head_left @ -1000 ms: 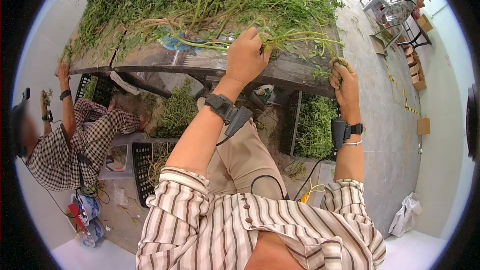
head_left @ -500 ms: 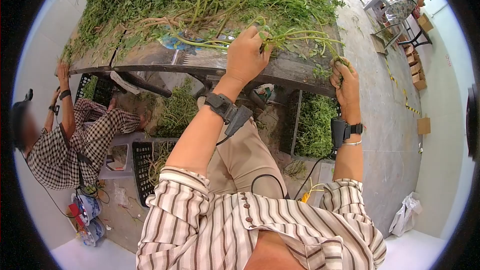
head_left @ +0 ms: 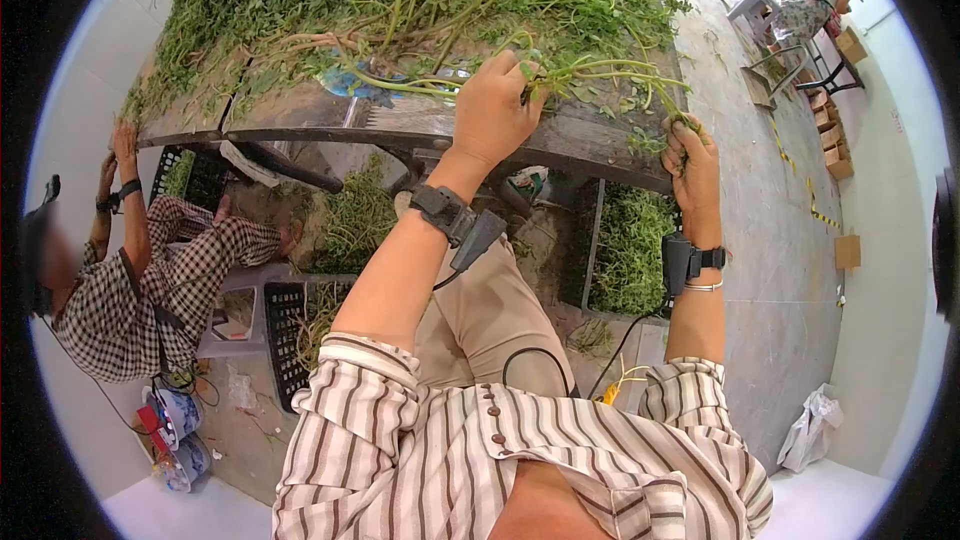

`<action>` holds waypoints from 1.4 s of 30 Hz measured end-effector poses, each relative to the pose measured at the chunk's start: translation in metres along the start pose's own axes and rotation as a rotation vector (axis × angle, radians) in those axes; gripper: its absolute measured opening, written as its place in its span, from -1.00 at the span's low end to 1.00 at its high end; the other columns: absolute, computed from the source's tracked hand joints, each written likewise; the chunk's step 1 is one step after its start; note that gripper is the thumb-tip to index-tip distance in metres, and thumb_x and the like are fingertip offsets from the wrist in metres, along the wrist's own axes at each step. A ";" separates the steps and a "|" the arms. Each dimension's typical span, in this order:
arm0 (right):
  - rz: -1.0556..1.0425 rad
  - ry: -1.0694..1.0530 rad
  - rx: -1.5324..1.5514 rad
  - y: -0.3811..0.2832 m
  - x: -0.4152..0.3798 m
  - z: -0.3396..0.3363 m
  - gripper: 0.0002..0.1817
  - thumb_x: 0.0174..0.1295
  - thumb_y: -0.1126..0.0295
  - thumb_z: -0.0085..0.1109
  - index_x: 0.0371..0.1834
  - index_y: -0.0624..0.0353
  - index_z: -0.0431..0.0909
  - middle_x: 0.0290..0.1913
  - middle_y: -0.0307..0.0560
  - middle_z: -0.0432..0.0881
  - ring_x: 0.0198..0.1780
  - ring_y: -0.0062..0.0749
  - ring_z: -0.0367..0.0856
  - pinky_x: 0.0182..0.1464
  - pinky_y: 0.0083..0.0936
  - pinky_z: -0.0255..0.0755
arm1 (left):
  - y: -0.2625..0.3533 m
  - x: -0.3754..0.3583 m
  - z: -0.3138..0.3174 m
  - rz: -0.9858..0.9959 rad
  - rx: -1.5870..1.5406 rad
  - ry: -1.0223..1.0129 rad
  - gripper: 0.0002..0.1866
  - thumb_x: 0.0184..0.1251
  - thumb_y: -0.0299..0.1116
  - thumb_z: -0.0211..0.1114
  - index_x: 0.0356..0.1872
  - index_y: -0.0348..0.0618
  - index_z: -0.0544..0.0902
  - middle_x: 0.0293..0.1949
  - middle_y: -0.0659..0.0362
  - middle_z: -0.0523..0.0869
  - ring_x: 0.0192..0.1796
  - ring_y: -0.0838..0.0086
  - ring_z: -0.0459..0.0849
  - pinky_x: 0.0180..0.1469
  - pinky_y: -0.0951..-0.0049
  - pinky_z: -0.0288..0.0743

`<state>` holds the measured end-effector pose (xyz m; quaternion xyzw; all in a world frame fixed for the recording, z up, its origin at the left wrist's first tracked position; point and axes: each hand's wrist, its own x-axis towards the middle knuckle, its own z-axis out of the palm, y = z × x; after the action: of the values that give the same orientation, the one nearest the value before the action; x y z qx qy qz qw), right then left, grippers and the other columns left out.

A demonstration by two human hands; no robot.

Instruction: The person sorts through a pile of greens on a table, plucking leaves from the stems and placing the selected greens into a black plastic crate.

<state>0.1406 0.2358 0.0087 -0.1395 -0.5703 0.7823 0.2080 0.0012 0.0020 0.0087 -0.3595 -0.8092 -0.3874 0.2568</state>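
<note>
Pale shirt (head_left: 400,475), brown stripes, brown buttons (head_left: 498,438); beige trousers (head_left: 505,315); 2 black wrist units (head_left: 677,263), black cables (head_left: 617,355).

Pale walls (head_left: 885,340) border a grey floor (head_left: 770,290) with yellow-black tape (head_left: 811,198).

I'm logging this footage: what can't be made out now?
In the head view:
Stems inside the left hand: hidden by that hand.
Greenery heap: far end cut off by the top edge.
Rightmost crate: far end hidden by the tabletop.
Wall mark: too small to read.

Wearer's two hands (head_left: 495,112), two sleeves (head_left: 350,400)
</note>
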 end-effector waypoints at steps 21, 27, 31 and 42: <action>-0.028 0.018 0.025 0.001 0.000 -0.001 -0.86 0.27 0.49 0.05 -0.13 0.21 0.43 -0.52 -0.36 0.35 -0.60 -0.75 0.18 -0.60 -0.74 0.06 | 0.002 0.001 -0.002 0.002 -0.043 0.019 -0.85 -0.01 -0.41 0.39 -0.40 -0.23 0.69 -0.30 0.04 0.58 -0.27 0.10 0.60 -0.29 0.23 0.50; -0.017 0.009 0.019 -0.001 0.000 0.000 -0.86 0.27 0.49 0.06 -0.13 0.24 0.43 -0.55 -0.37 0.34 -0.61 -0.75 0.18 -0.60 -0.72 0.04 | 0.004 0.002 -0.003 0.018 -0.021 0.040 -0.84 0.01 -0.41 0.38 -0.41 -0.27 0.65 -0.30 0.02 0.57 -0.28 0.07 0.59 -0.30 0.22 0.50; -0.031 0.058 0.020 -0.001 0.000 0.002 -0.87 0.27 0.49 0.07 -0.16 0.25 0.44 -0.56 -0.38 0.32 -0.61 -0.74 0.16 -0.60 -0.72 0.03 | 0.004 0.002 -0.003 0.000 -0.012 -0.001 -0.82 0.02 -0.39 0.38 -0.38 -0.27 0.65 -0.29 0.02 0.57 -0.27 0.06 0.59 -0.29 0.19 0.50; 0.080 -0.013 0.013 -0.005 0.006 0.000 -0.92 0.27 0.45 0.09 -0.22 0.19 0.49 -0.56 -0.37 0.34 -0.60 -0.72 0.21 -0.63 -0.74 0.02 | 0.000 0.001 -0.002 0.029 -0.016 0.016 -0.81 0.02 -0.40 0.40 -0.37 -0.30 0.65 -0.28 -0.03 0.57 -0.26 0.05 0.58 -0.28 0.19 0.50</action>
<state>0.1360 0.2404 0.0137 -0.1557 -0.5604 0.7946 0.1740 0.0007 0.0005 0.0103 -0.3702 -0.7987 -0.3927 0.2662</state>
